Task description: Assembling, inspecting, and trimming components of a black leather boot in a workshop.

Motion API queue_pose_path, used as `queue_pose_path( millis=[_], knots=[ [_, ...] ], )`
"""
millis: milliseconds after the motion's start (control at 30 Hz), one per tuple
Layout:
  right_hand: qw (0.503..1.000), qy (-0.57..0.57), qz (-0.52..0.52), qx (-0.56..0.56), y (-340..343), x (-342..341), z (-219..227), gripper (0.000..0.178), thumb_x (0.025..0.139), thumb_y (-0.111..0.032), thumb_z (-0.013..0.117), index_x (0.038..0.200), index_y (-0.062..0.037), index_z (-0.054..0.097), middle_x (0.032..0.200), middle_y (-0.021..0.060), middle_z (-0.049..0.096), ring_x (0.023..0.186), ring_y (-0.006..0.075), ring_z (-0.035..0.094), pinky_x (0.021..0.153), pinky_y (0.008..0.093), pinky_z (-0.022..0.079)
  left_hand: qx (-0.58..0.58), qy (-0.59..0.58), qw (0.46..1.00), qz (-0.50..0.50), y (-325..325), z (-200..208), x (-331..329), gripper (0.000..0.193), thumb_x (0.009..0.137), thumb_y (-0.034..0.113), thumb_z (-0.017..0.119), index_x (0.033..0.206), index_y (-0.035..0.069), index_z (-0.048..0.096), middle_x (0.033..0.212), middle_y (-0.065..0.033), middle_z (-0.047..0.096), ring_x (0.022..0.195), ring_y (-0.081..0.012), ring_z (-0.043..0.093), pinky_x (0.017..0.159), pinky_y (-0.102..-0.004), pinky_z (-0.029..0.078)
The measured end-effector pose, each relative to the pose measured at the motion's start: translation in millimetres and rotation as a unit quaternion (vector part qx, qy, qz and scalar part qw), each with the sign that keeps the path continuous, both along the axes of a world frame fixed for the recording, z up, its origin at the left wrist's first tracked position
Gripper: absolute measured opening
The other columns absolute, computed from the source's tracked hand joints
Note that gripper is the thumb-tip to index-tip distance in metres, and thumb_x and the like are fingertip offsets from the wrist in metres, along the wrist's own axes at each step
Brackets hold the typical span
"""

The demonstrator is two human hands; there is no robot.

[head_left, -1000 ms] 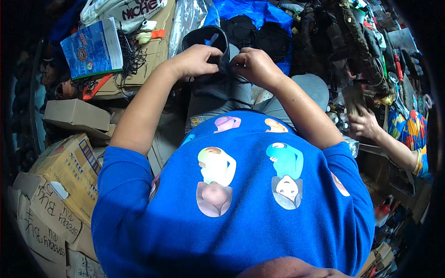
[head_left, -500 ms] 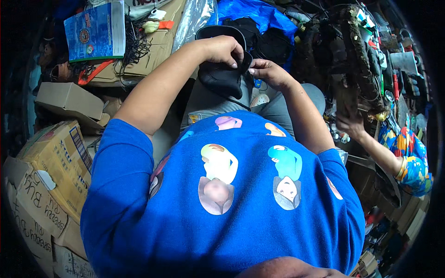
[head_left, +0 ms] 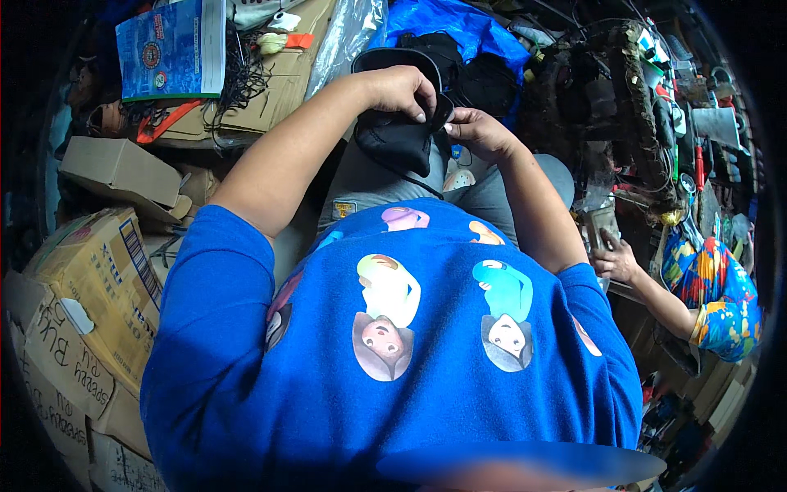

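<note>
Blue shirt fabric [head_left: 328, 402] fills our foreground; past it, over the grey trousers [head_left: 348, 180], we've got the black soft piece [head_left: 393, 146], left hand [head_left: 403, 88] curled tight on it (fingertips partly hidden), right hand [head_left: 484, 134] pinching its edge, and farther out, we spot crumpled blue plastic [head_left: 492, 31].

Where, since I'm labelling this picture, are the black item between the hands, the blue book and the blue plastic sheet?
Black item [head_left: 393, 146]: head view, on its rounded lower part.
Blue book [head_left: 170, 51]: head view, on its cover.
Blue plastic sheet [head_left: 467, 23]: head view, on a bare upper part.
</note>
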State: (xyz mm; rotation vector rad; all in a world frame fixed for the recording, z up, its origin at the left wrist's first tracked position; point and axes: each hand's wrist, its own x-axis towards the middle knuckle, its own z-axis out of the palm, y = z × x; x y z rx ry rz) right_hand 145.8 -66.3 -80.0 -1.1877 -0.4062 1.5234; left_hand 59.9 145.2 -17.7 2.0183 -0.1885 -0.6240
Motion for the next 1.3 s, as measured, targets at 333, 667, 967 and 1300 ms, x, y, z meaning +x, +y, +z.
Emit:
queue_pose_path(
  millis=[333,667,967,1300],
  knots=[
    [0.983,-0.171,-0.029,-0.064,-11.2,-0.8,23.1,0.019,0.078,-0.017,0.07,0.088,-0.0029,0.064,0.078,-0.001,0.061,0.071,0.0083,0.054,0.068,0.024,0.043,-0.041,0.006,0.999,0.019,5.0,-6.7,-0.2,0.02,0.073,0.008,0.068,0.09,-0.001,0.065,0.082,-0.0041,0.066,0.075,-0.0113,0.059,0.072,-0.0268,0.047],
    [0.965,-0.255,-0.038,0.043,8.4,-24.7,16.9,0.032,0.074,-0.023,0.074,0.097,-0.0041,0.064,0.081,0.002,0.06,0.073,0.0108,0.053,0.069,0.0251,0.045,0.161,-0.34,0.906,0.194,-5.6,5.3,-38.9,0.037,0.062,0.012,0.071,0.095,0.004,0.057,0.096,-0.0115,0.056,0.086,-0.0308,0.056,0.076,-0.0363,0.045],
    [0.788,-0.604,-0.085,0.082,26.3,-44.1,34.4,0.076,0.055,-0.043,0.081,0.123,-0.0298,0.051,0.136,0.0221,0.032,0.121,0.0421,0.038,0.097,0.0469,0.036,0.196,-0.213,0.951,0.107,-25.4,16.9,-54.4,0.015,0.07,0.002,0.058,0.085,0.001,0.056,0.082,-0.0189,0.057,0.083,-0.037,0.055,0.073,-0.0437,0.043],
    [0.845,-0.534,-0.026,-0.034,18.8,-30.7,25.4,0.072,0.057,-0.04,0.071,0.124,-0.0334,0.046,0.14,0.0153,0.03,0.128,0.0375,0.029,0.095,0.0656,0.021,0.276,-0.138,0.941,0.138,25.4,68.5,-110.9,0.016,0.074,0.002,0.061,0.088,-0.002,0.055,0.077,-0.0146,0.055,0.072,-0.0267,0.057,0.068,-0.0342,0.044]
  ],
)
